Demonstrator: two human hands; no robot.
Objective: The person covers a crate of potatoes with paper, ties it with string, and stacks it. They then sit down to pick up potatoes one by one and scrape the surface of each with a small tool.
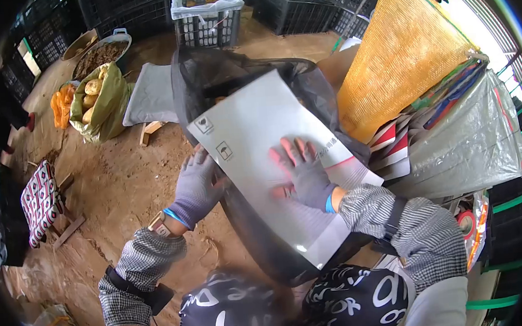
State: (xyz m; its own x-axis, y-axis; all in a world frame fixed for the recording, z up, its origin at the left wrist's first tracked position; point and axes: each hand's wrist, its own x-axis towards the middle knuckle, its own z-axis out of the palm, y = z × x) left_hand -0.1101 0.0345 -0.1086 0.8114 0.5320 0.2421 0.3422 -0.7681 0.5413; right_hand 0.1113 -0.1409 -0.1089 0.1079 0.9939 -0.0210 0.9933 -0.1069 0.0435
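Observation:
A large white cardboard sheet point(259, 145) with printed symbols lies slantwise over a black plastic liner point(241, 226) in front of my knees. My right hand point(303, 175), in a grey glove with reddish fingertips, rests on the sheet with its fingers spread. At the sheet's left edge is my left hand point(198, 183), also gloved, its fingers apart and touching or very near the edge. The liner bunches up around the far end of the sheet. What lies under the sheet is mostly hidden.
Behind stand a lined crate point(204, 29) and black crates point(292, 10). At the left are a potato sack point(100, 105), a basin of soil point(102, 56) and a stool with a patterned cover point(42, 201). An orange mesh point(393, 48) and silvery sheeting point(467, 134) stand right.

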